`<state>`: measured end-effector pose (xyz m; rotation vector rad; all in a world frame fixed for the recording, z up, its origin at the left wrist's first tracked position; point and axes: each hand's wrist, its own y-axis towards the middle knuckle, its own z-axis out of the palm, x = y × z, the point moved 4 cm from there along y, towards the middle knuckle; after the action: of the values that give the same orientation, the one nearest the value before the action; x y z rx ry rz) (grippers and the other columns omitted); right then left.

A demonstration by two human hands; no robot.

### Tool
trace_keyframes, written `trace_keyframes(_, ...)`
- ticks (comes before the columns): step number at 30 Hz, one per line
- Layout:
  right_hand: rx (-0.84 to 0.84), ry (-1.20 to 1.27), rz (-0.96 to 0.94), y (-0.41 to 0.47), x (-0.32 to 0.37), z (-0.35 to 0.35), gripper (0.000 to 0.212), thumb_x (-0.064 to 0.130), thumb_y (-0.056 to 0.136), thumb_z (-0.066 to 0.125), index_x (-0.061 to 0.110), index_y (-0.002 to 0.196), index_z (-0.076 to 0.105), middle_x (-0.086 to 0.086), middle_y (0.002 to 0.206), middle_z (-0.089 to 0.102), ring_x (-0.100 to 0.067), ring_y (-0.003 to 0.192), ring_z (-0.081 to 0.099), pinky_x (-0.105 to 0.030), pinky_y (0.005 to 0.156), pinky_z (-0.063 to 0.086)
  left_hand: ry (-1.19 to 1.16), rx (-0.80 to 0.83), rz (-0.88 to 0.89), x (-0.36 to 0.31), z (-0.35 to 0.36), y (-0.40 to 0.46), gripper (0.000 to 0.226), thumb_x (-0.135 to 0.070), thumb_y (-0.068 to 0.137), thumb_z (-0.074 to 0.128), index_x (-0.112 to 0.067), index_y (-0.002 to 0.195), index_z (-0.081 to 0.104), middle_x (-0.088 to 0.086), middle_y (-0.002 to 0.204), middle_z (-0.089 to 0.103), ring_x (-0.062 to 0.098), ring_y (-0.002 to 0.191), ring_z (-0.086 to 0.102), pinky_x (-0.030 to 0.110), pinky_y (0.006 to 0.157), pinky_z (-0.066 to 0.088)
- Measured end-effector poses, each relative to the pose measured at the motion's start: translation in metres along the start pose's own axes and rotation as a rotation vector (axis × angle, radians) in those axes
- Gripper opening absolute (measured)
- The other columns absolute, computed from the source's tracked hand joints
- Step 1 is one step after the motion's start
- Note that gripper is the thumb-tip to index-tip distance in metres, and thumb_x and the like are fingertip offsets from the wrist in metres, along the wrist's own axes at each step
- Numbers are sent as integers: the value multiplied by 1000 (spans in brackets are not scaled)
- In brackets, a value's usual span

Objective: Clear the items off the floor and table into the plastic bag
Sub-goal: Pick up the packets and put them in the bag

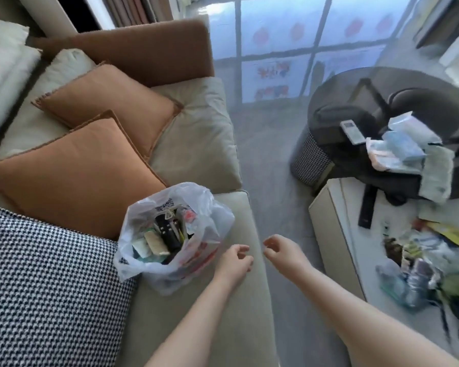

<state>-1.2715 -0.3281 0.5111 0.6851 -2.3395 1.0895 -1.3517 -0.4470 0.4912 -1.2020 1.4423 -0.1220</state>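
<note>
Pile of crumpled wrappers (pixel 424 263) on the white desk (pixel 337 234) sits right of the right hand (pixel 281 249) (nearer one); both hands' fingers loosely curled, empty; left hand (pixel 233 263) beside the translucent plastic bag (pixel 167 234).

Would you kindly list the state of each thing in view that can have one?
plastic bag: open, upright on the sofa, partly filled.
left hand: empty, fingers loosely curled, beside the bag.
right hand: empty, fingers loosely curled.
white table: cluttered with wrappers.
black remote: lying flat on the table.
</note>
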Motion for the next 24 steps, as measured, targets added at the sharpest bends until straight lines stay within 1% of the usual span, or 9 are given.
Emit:
trace_keyframes(1,-18,1,20,-9,-16,-11,28,20,91,53,16,117,62,0,113,66,-16,97,61,-21,77,43,37,20,15,-6,18,-6,33,-10,87,57,-8,119,57,-4,80,58,16,69,58,22,61,43)
trace_keyframes(3,-60,20,71,-28,-52,-31,27,24,90,54,19,115,62,1,107,66,-18,93,62,-25,77,46,114,78,42,-17,56,-22,31,-13,87,58,-9,117,59,1,90,63,19,78,61,22,67,44)
trace_keyframes(5,-100,43,113,-49,-91,-50,26,26,90,55,20,113,63,0,111,67,-19,100,62,-26,82,46,206,134,73,-26,96,-35,30,-17,87,58,-11,117,60,7,104,67,24,91,65,25,74,48)
trace_keyframes(7,-125,72,144,-70,-134,-67,26,25,90,57,17,113,63,-1,114,67,-18,106,61,-24,85,44,289,178,104,-30,137,-48,31,-22,87,58,-14,117,60,9,109,68,24,98,65,28,81,50)
trace_keyframes(10,-161,125,202,-105,-199,-94,23,24,90,58,15,110,64,-2,112,68,-18,105,62,-21,83,42,396,244,154,-34,199,-71,31,-26,88,59,-16,116,61,7,108,68,21,99,65,27,82,48)
trace_keyframes(13,-215,184,288,-143,-266,-118,23,24,90,58,13,110,64,-4,111,68,-22,106,62,-25,86,44,479,305,190,-36,261,-95,30,-27,88,59,-17,116,62,4,108,69,19,100,66,29,87,50)
trace_keyframes(15,-250,205,353,-169,-308,-134,25,26,91,56,14,112,63,-3,111,67,-22,107,61,-27,86,45,513,341,202,-34,302,-111,28,-27,88,58,-18,115,62,2,107,69,19,99,66,29,86,50)
trace_keyframes(19,-308,263,439,-216,-385,-158,25,26,91,55,16,113,62,-3,112,66,-23,106,60,-30,86,48,575,415,192,-25,379,-139,28,-26,88,58,-16,114,63,5,104,69,19,92,67,26,79,49)
trace_keyframes(24,-357,330,546,-263,-470,-171,25,27,91,53,18,113,61,-3,111,66,-22,102,60,-30,83,48,664,490,170,-5,465,-166,31,-29,87,57,-18,115,63,5,107,68,22,95,67,33,86,53)
